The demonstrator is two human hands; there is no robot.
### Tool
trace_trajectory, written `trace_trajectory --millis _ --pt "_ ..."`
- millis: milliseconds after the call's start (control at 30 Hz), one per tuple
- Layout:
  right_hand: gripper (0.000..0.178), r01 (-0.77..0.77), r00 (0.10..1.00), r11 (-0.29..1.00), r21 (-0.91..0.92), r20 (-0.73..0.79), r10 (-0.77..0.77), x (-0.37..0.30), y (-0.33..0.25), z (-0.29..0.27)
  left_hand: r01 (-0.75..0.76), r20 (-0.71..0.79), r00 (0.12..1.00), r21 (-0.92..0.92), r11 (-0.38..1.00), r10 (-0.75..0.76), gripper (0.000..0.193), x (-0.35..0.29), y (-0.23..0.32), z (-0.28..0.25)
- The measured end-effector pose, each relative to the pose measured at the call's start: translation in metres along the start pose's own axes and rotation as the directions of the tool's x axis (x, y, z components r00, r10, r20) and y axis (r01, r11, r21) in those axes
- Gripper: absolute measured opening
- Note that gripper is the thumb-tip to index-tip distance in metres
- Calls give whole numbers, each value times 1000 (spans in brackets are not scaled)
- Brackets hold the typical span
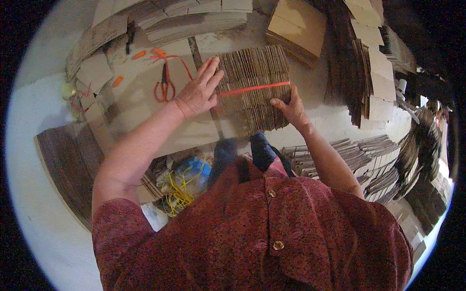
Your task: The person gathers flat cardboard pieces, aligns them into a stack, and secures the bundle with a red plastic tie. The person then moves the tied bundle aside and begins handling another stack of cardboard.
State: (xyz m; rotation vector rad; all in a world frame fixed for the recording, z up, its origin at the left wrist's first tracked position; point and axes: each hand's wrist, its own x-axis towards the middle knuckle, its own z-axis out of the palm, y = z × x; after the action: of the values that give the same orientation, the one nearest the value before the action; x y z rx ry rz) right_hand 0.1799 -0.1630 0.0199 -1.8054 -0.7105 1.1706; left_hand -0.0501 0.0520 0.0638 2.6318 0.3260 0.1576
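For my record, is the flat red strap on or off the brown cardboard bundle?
On: the flat red strap lies across the top of the brown cardboard bundle.

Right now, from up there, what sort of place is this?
Likely a cardboard packing workshop or storeroom: a cardboard bundle with a red strap across it, scissors to its left, more cardboard stacks around.

A workshop, by its look, where cardboard stacks (381, 68) crowded round, red-handled scissors (165, 77) lay on a work surface (141, 121), a red strap (255, 88) crossed a cardboard bundle (259, 65)
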Motion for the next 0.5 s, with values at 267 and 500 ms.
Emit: trace_trajectory --millis 267,500 --pt "78 -15 1000 996 89 -20 17 -8 -28 1 93 97 990 76 993 -100 55 8 8 -4" --pt "95 -47 988 994 103 -141 61 0 10 4 42 14 999 19 999 -43 48 97 95 23"
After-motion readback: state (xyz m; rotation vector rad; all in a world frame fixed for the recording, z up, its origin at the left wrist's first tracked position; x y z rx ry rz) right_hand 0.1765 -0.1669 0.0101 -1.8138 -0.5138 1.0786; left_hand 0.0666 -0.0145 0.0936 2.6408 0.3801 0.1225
